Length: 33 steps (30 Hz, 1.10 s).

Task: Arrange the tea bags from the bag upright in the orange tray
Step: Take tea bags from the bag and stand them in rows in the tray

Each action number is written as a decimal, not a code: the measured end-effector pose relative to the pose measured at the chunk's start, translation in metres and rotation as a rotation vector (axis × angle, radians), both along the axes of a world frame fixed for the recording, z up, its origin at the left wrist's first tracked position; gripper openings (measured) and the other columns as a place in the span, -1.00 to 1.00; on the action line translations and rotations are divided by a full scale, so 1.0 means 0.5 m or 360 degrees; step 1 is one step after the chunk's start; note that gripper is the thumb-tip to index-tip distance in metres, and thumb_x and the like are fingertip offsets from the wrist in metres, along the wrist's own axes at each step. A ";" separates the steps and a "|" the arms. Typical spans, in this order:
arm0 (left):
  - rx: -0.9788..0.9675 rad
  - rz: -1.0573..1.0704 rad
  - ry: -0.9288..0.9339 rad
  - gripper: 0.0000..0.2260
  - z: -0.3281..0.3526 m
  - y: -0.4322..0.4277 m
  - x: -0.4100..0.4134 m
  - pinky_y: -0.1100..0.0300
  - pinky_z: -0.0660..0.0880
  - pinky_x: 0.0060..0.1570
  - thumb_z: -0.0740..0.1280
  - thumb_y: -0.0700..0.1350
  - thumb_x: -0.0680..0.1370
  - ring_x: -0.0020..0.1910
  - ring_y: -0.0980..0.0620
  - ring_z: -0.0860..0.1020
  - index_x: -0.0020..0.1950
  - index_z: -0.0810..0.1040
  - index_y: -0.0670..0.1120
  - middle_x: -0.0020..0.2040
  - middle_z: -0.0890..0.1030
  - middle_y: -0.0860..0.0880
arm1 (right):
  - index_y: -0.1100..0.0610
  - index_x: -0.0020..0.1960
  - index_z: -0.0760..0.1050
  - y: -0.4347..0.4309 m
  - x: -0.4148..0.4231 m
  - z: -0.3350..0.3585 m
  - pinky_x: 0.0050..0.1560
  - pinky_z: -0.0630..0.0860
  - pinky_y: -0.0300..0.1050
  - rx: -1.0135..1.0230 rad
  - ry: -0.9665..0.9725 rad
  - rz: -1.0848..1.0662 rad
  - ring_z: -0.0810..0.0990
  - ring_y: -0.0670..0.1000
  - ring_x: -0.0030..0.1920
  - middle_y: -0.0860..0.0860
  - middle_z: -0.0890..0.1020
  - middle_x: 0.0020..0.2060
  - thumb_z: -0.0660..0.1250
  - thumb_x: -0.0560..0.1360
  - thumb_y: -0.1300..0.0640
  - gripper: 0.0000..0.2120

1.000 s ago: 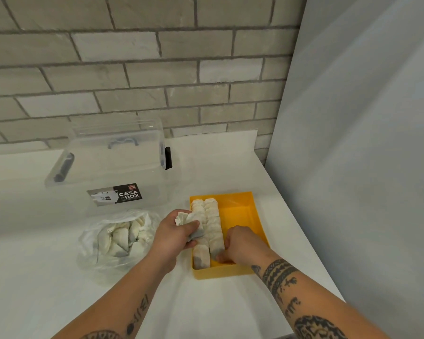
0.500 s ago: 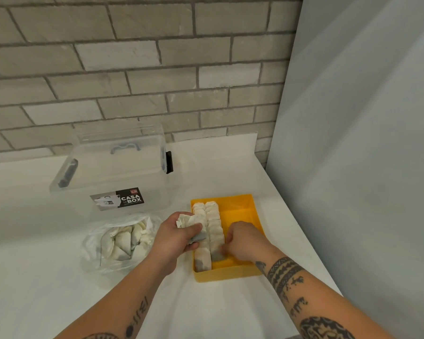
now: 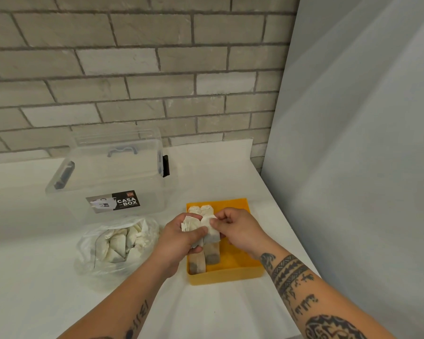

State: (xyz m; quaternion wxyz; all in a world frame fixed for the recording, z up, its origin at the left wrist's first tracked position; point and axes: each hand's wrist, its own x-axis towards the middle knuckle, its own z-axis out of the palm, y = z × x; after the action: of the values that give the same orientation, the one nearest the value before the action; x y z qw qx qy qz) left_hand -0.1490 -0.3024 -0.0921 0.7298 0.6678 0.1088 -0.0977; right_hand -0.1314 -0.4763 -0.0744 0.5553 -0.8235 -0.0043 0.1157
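Fingers (image 3: 217, 222) of right hand (image 3: 239, 231) pinching one tea bag (image 3: 212, 234); left hand (image 3: 176, 243) curled round small bunch (image 3: 189, 225), above orange tray (image 3: 233, 265). Peel off single, seat upright, snug against standing rows (image 3: 212, 256). More waiting in plastic bag (image 3: 118, 241) on tabletop (image 3: 59, 289).

— What are you working on?

— You have a white counter (image 3: 230, 172) in front of you. It runs back to a brick wall (image 3: 132, 69) and meets a plain grey panel (image 3: 353, 143) on your right.

— And what sits on it?

— Three things. An orange tray (image 3: 230, 277) stands near the right edge. Just to its left lies a crumpled clear plastic bag (image 3: 86, 260). Behind the bag, nearer the wall, stands a clear storage box (image 3: 103, 177) with a "CASA BOX" label facing you.
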 end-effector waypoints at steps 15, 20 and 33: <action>0.0476 0.0336 0.0030 -0.90 -0.031 0.020 0.001 0.19 0.56 -0.35 0.46 -0.07 0.56 -0.12 -0.02 0.62 0.05 0.59 0.05 0.01 0.62 -0.09 | 0.00 -0.16 0.56 -0.020 -0.012 -0.065 -0.04 0.67 0.05 -0.0411 0.0098 0.0065 0.70 0.03 -0.20 -0.03 0.69 -0.28 0.52 0.46 0.14 -0.86; 0.0629 0.0285 0.0084 -0.83 -0.059 0.020 -0.005 0.12 0.59 -0.33 0.51 -0.12 0.49 -0.17 -0.09 0.65 0.03 0.59 0.02 -0.06 0.65 -0.13 | 0.03 -0.17 0.56 -0.002 -0.007 -0.076 -0.06 0.69 0.03 -0.0656 0.0268 0.0186 0.72 0.04 -0.25 -0.01 0.70 -0.26 0.56 0.39 0.14 -0.82; 0.0585 0.0266 0.0163 -0.82 -0.061 0.025 -0.010 0.15 0.59 -0.35 0.52 -0.14 0.50 -0.10 -0.12 0.67 0.00 0.57 0.04 0.00 0.65 -0.14 | 0.08 -0.02 0.58 0.020 -0.006 -0.080 -0.13 0.60 -0.12 -0.1044 0.0262 0.0241 0.64 0.02 -0.03 0.00 0.67 -0.05 0.64 0.29 -0.06 -0.61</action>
State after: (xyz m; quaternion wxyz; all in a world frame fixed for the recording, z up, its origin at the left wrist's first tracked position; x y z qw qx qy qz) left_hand -0.1540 -0.2896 -0.1225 0.5947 0.7726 0.2168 -0.0490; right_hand -0.1346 -0.4663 -0.1144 0.2495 -0.9434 0.0167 0.2179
